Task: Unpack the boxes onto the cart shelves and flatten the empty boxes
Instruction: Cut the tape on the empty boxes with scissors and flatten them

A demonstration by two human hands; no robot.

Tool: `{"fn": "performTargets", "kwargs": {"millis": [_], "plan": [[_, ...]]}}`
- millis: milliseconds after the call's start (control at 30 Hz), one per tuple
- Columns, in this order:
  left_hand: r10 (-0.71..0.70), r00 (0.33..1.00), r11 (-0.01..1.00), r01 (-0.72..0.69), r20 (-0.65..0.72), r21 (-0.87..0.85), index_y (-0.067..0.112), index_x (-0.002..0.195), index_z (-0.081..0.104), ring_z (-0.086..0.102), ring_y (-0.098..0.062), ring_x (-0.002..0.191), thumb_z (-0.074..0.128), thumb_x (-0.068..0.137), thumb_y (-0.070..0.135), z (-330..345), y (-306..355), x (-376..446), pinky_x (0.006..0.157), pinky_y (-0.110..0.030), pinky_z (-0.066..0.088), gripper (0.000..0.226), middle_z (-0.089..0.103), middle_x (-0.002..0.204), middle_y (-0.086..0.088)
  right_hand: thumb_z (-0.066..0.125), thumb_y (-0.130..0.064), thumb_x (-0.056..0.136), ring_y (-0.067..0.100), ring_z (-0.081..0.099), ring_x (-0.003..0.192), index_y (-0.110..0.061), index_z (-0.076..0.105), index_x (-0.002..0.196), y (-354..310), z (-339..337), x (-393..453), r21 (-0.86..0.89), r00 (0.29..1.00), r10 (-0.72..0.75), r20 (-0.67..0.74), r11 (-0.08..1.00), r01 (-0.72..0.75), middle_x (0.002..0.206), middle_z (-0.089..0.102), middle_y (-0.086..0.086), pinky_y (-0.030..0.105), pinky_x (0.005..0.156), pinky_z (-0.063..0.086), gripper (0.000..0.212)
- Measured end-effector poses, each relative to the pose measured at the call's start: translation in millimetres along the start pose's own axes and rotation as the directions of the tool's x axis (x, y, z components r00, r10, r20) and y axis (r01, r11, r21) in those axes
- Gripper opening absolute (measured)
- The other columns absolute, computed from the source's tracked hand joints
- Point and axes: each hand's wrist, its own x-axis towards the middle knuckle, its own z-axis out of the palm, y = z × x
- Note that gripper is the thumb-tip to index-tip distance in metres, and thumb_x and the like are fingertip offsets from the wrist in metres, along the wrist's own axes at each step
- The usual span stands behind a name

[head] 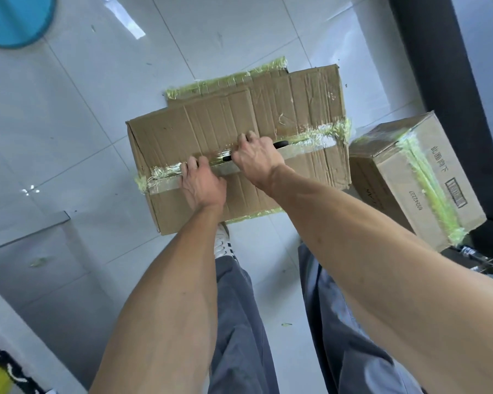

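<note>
Lying under both hands, the box [234,132] has its taped seam gripped by left hand [202,186] and right hand [256,160].

Storeroom-like interior: tiled floor [69,115], taped cartons [416,177]

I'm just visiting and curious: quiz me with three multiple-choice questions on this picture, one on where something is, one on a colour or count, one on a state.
1. Where is the small box relative to the big box?
A. On top of it
B. On the floor at the person's right of it
C. Inside it

2. How many cardboard boxes are in view?
A. Two
B. Four
C. Five

3. What state is the big box's top seam in?
A. Flaps folded wide open
B. Box already flattened
C. Taped, with both hands at it

Answers:
1 B, it sits on the tiles beside the big box's right end.
2 A, only a big and a small one show.
3 C, the left hand and right hand are at the tape line, the right gripping a dark tool.
</note>
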Motion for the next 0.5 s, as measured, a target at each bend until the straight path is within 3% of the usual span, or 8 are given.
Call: {"fn": "performTargets", "kwargs": {"millis": [167, 267, 400, 500], "plan": [[-0.077, 0.996, 0.996, 0.076, 0.042, 0.037, 0.012, 0.101, 0.064, 0.044, -0.027, 0.116, 0.047, 0.089, 0.02, 11, -4, -3, 0.095, -0.04, 0.039, 0.022, 0.055, 0.114, -0.007, 0.041, -0.008, 0.097, 0.028, 0.051, 0.099, -0.019, 0.069, 0.107, -45, -9, 5, -0.04, 0.998, 0.043, 0.044, 0.998, -0.041, 0.103, 0.061, 0.007, 0.038, 0.069, 0.048, 0.031], [-0.098, 0.995, 0.994, 0.099, 0.028, -0.038, 0.01, 0.1, 0.063, 0.046, -0.029, 0.115, 0.049, 0.09, 0.019, 12, -5, -11, 0.095, -0.041, 0.04, 0.019, 0.055, 0.114, -0.008, 0.043, -0.006, 0.097, 0.028, 0.053, 0.1, -0.018, 0.069, 0.108, -46, -18, 12, -0.03, 1.0, -0.008, 0.013, 1.0, 0.008, 0.104, 0.063, 0.006, 0.036, 0.073, 0.05, 0.031], [-0.134, 0.991, 0.98, 0.132, -0.003, -0.146, 0.007, 0.095, 0.065, 0.049, -0.031, 0.11, 0.051, 0.086, 0.016, 13, 1, -17, 0.091, -0.041, 0.038, 0.019, 0.056, 0.109, -0.01, 0.043, -0.007, 0.098, 0.025, 0.056, 0.1, -0.02, 0.068, 0.1, -40, -18, 14, -0.011, 0.988, -0.151, 0.031, 0.988, 0.152, 0.098, 0.067, 0.001, 0.031, 0.059, 0.039, 0.028], [-0.17, 0.985, 0.975, 0.169, 0.005, -0.144, 0.009, 0.098, 0.062, 0.048, -0.031, 0.112, 0.053, 0.084, 0.022, 17, 1, -21, 0.09, -0.042, 0.037, 0.021, 0.056, 0.111, -0.011, 0.042, -0.011, 0.099, 0.025, 0.056, 0.105, -0.021, 0.067, 0.106, -31, -6, 13, 0.011, 0.986, -0.145, 0.081, 0.989, 0.145, 0.103, 0.067, 0.0, 0.033, 0.066, 0.042, 0.027]]}}
